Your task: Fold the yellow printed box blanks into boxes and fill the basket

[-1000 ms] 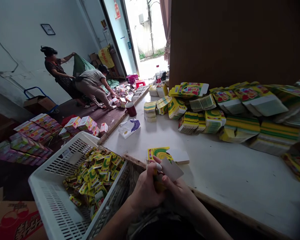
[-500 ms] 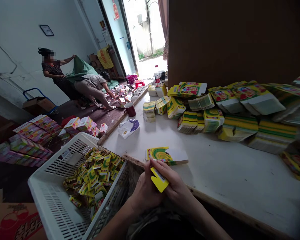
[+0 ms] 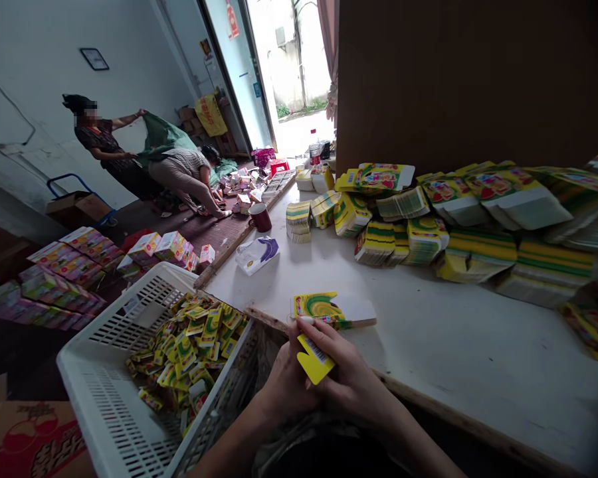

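Daylight entered through the overexposed doorway beyond the far end of the table. Its surface was evenly lit, with soft shadows. The yellow carton was sharp. The picture's right edge was blurred and stretched.

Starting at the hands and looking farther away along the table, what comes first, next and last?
yellow carton → small flat carton stack → white packet → dark red cup
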Motion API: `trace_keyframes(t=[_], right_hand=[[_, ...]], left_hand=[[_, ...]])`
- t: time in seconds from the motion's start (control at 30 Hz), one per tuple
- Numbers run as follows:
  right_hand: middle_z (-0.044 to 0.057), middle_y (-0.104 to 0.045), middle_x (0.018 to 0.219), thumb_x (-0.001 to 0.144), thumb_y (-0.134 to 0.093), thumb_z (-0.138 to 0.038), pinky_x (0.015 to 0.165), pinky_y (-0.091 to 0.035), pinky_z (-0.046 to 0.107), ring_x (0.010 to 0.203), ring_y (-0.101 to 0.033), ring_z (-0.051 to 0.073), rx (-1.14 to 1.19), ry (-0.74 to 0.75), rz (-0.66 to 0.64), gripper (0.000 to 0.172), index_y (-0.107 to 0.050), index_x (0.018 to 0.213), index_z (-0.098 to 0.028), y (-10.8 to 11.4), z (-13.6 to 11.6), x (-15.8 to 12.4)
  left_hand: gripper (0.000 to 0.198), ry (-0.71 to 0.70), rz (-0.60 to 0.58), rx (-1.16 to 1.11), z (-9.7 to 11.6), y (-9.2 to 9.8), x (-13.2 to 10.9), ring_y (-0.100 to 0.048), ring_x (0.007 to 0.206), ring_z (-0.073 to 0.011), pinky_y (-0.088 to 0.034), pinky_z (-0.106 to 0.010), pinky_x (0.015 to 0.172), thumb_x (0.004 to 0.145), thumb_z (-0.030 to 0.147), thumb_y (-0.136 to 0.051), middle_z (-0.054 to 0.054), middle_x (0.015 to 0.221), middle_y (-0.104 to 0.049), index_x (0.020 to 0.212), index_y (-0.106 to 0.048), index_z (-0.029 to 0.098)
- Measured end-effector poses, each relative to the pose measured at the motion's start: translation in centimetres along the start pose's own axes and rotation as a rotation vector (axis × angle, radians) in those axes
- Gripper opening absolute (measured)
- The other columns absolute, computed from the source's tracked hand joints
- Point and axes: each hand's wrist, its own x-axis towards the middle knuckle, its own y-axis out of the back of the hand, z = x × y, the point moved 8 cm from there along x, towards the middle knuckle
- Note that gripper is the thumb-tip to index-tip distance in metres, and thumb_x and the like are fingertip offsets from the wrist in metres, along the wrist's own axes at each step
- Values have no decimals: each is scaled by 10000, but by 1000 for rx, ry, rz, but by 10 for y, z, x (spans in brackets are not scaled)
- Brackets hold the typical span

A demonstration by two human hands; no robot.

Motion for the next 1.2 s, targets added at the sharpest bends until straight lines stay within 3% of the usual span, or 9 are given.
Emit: trace_keyframes(t=[0.2,0.37,0.5,0.57,0.63,0.73,0.9,1.07,1.2], right_hand=[[118,-464,1463,859,-582,-187,1115,-372,384,1348,-451,259,-31,11,10,613,-431,1451,-235,0,-4,2],[109,-479,1445,885,-570,-196,1107,-380,363,1331,-469,247,-38,34,30,569,-450,1438,-249,1,-7,2],[88,-460,1461,869,-588,-169,1119,-364,357,1343,-453,242,-35,52,24,631,-403,1462,-283,0,-2,0],[86,-445,1476,857,-626,-194,1133,-344,379,1372,-416,256,-32,43,14,690,-354,1483,-296,-1,1,-2],[104,-420,1496,837,-673,-240,1142,-331,419,1397,-379,278,-5,10,29,806,-248,1521,-286,-2,5,-4],[137,-395,1511,829,-688,-279,1116,-372,446,1372,-417,284,65,-23,121,914,-112,1539,-259,3,7,-7],[89,-526,1408,925,-525,-171,1108,-395,400,1314,-488,222,-32,64,214,484,-421,1388,-268,7,1,-10],[95,-545,1393,920,-492,-109,1103,-411,373,1299,-506,205,-122,83,185,459,-492,1362,-236,5,2,-10],[95,-499,1445,930,-448,-89,1113,-404,374,1330,-478,203,-139,74,204,510,-466,1412,-253,3,5,-9]], left_hand=[[840,42,-20,37,-10,-6,-1,-712,924,-294,-585,-403,779,706,234,-645,-117,1104,-713,1402,-175,215],[803,-20,-17,43,-4,-5,0,-697,992,-300,-574,-405,816,721,194,-630,-142,1189,-676,1403,-207,217],[831,-28,4,25,-6,-5,0,-685,1002,-287,-559,-396,830,708,201,-634,-150,1209,-655,1410,-190,208],[785,-38,8,-7,-3,-5,0,-698,913,-264,-563,-366,750,721,213,-616,-125,1129,-680,1390,-205,214],[710,-28,17,-53,0,-2,1,-691,806,-232,-551,-335,673,738,226,-608,-89,1040,-690,1346,-240,227],[651,7,20,-112,5,3,3,-674,811,-207,-541,-331,712,735,205,-635,-66,1061,-670,1276,-278,254],[641,96,54,-67,0,10,7,-672,904,-247,-534,-388,802,713,184,-666,-56,1007,-653,1229,-289,240],[472,88,88,91,-2,14,10,-624,966,-265,-538,-432,821,714,167,-633,-111,1111,-543,1135,-423,211],[465,-41,136,206,8,18,14,-533,1040,-261,-502,-453,925,717,135,-637,-93,1108,-482,1140,-461,215]])
